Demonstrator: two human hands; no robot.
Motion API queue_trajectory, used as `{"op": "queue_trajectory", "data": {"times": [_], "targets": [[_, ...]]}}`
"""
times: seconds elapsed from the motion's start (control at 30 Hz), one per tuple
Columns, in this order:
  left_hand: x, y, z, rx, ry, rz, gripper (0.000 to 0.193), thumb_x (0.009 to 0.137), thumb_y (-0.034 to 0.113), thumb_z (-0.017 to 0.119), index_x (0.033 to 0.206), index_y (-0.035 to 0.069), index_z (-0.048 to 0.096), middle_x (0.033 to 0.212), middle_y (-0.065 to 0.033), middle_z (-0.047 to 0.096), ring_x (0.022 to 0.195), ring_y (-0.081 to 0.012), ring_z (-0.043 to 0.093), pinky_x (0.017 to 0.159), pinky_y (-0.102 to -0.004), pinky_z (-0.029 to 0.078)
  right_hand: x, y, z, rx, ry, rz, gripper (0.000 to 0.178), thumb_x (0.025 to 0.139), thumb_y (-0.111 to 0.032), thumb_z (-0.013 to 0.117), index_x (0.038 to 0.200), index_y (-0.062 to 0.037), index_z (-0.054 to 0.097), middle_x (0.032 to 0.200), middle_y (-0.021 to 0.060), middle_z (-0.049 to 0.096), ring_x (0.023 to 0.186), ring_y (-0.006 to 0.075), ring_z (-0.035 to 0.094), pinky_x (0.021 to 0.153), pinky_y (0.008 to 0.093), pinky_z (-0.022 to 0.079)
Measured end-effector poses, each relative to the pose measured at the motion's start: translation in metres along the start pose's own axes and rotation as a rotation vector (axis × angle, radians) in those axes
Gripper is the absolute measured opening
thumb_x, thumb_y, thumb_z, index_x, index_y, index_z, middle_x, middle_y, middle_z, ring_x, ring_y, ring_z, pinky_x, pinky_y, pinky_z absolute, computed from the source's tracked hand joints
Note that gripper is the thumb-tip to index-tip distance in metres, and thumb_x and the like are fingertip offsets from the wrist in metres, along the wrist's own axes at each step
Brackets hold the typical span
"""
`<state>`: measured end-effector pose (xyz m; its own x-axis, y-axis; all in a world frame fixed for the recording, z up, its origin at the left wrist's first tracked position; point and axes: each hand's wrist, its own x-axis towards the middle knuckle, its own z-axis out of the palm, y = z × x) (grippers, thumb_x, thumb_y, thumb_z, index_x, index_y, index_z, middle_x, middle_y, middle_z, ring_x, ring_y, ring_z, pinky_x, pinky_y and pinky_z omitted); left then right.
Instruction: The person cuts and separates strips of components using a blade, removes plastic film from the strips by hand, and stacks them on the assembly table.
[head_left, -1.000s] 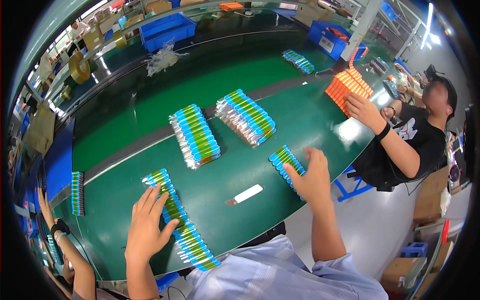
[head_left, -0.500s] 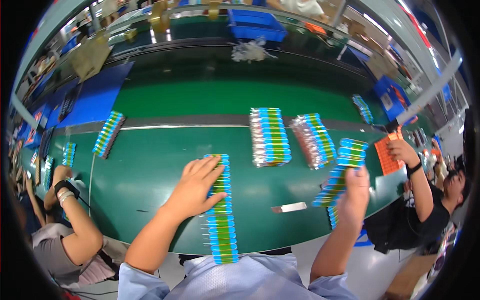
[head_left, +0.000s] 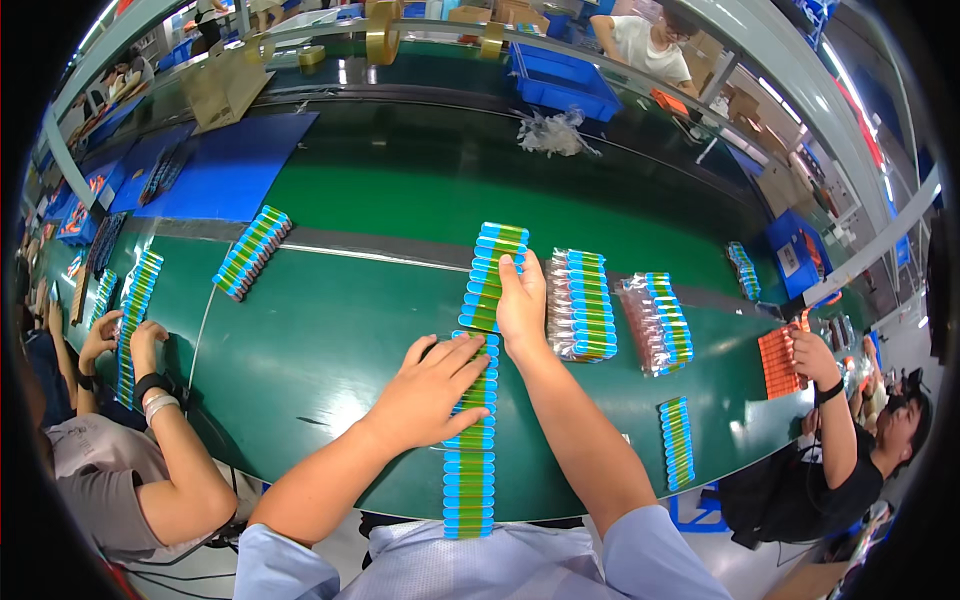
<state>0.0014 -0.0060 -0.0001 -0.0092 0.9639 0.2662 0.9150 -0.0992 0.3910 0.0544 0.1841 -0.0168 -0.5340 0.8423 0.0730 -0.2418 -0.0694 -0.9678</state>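
Observation:
A long strip (head_left: 469,490) of blue rounded pieces with a green-yellow band down its middle runs from the table towards my body. My left hand (head_left: 425,393) lies on its upper part, fingers stretched out and flat, covering some pieces. Just beyond, my right hand (head_left: 525,310) grips a similar blue-and-green strip (head_left: 497,260), thumb on top. The held strip's near end comes close to the far end of the long one; whether they touch I cannot tell. A shorter strip (head_left: 677,445) lies near the table edge, right of my right forearm.
Two plastic-wrapped stacks of strips (head_left: 585,310) (head_left: 660,325) stand right of my right hand. Another stack (head_left: 252,252) lies left on the green table (head_left: 300,350). Co-workers sit on both sides, one holding an orange grid-like piece (head_left: 778,362). A blue bin (head_left: 565,85) and crumpled plastic (head_left: 555,132) are beyond.
My right hand has carried its strip from the right side to the far end of the long strip. The short strip at right is now uncovered. My left hand stays on the long strip.

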Motion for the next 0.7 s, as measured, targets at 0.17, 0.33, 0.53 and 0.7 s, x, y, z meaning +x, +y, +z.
{"op": "queue_trajectory", "data": {"times": [0.17,0.33,0.53,0.7], "targets": [[0.000,-0.001,-0.001,-0.002,-0.005,0.002,0.066,0.089,0.042,0.071,0.140,0.004,0.056,0.150,-0.0175,0.049,0.142,-0.0328,0.043,0.117,-0.0548,0.029,0.002,0.010,0.006,-0.076,-0.006,-0.060,0.020,0.107,-0.017,0.051,0.119,-0.0040,0.061,0.101,0.0039,0.069,0.088,0.0089,0.063,0.078,0.0286,0.051],[0.003,0.001,-0.001,0.000,-0.010,0.002,0.066,0.088,0.042,0.072,0.139,0.003,0.056,0.150,-0.0175,0.049,0.140,-0.0332,0.045,0.117,-0.0544,0.029,0.002,0.014,0.009,-0.223,0.013,-0.129,0.025,0.106,-0.018,0.052,0.125,-0.0031,0.060,0.106,0.0067,0.070,0.093,0.0122,0.064,0.084,0.0317,0.051],[0.006,0.005,-0.004,-0.025,-0.018,-0.007,0.066,0.086,0.041,0.074,0.136,0.003,0.057,0.150,-0.0172,0.048,0.139,-0.0353,0.045,0.116,-0.0539,0.029,0.003,0.013,0.006,-0.173,-0.006,-0.086,0.027,0.106,-0.019,0.052,0.126,-0.0026,0.059,0.106,0.0083,0.071,0.094,0.0140,0.066,0.084,0.0326,0.051],[0.009,0.007,-0.005,-0.006,-0.029,0.007,0.068,0.083,0.043,0.076,0.135,0.004,0.057,0.152,-0.0199,0.045,0.140,-0.0394,0.041,0.117,-0.0546,0.028,0.006,0.012,0.003,-0.179,-0.012,-0.098,0.025,0.105,-0.019,0.054,0.122,-0.0017,0.061,0.101,0.0070,0.071,0.088,0.0132,0.066,0.079,0.0325,0.052]]}}
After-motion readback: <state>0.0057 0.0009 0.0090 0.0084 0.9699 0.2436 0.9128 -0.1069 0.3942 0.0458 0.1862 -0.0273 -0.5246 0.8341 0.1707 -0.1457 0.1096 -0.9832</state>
